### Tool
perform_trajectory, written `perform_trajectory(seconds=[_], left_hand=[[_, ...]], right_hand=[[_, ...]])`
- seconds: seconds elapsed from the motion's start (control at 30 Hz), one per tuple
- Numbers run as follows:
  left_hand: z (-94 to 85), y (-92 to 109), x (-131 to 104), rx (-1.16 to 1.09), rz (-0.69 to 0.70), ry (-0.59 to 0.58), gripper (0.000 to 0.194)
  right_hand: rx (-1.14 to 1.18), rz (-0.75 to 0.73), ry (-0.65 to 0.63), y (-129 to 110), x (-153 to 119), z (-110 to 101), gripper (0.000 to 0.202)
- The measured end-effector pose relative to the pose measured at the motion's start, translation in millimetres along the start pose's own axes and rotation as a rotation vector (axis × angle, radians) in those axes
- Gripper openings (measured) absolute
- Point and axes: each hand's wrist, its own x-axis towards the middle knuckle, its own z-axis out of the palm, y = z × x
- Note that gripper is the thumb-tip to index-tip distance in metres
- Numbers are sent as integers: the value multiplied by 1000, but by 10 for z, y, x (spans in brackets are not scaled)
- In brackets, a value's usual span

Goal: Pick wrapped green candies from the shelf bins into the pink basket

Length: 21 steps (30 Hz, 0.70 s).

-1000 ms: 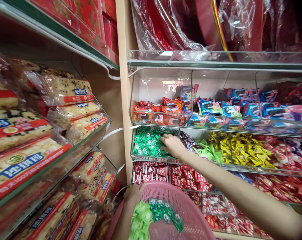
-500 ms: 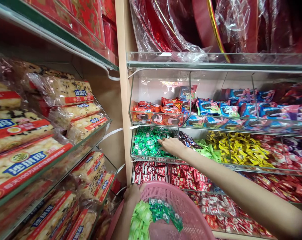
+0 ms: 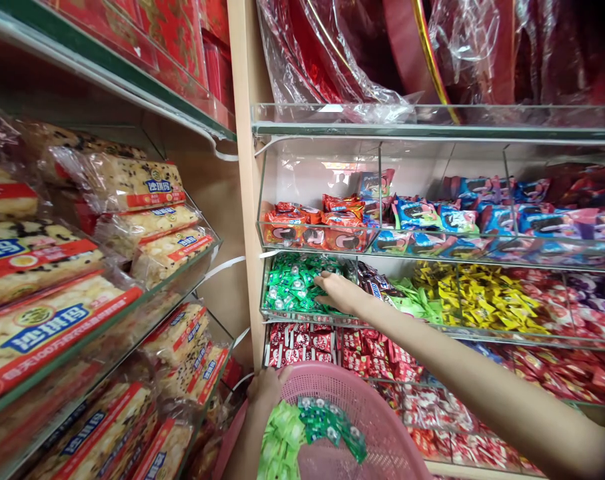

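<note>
My right hand (image 3: 339, 293) reaches into a clear bin of green-wrapped candies (image 3: 289, 283). Its fingers touch the top of the pile, slightly apart, and no candy shows in them. Lower down, my left hand (image 3: 266, 393) grips the far left rim of a pink perforated plastic basket (image 3: 382, 417). Inside the basket, light green packets (image 3: 282, 440) lie on the left, with dark green candies (image 3: 332, 423) beside them. My left forearm covers part of the basket's left side.
Bagged puffed-rice cakes (image 3: 57, 320) fill the slanted shelves on the left. A wooden post (image 3: 247, 200) divides the two units. Yellow-wrapped candies (image 3: 487, 297) sit right of my arm. A glass shelf (image 3: 432, 243) with blue snack packs runs above my right hand.
My right hand's fingers have shifted slightly on the green candies, with the index finger less extended. The left hand and the basket stay where they were.
</note>
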Motion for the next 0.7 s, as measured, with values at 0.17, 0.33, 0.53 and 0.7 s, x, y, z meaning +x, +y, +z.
perform_trajectory(seconds=[0.17, 0.33, 0.53, 0.7], left_hand=[[-21, 9, -15, 2, -3, -3, 69], [-16, 3, 0, -1, -2, -7, 69], [-12, 2, -1, -5, -5, -5, 70], [-35, 19, -22, -4, 2, -16, 69]], right_hand=[[5, -8, 36, 4, 35, 37, 18], [-15, -7, 29, 0, 23, 43, 23], [-12, -28, 35, -4, -16, 37, 20], [46, -8, 91, -15, -164, -149, 17]])
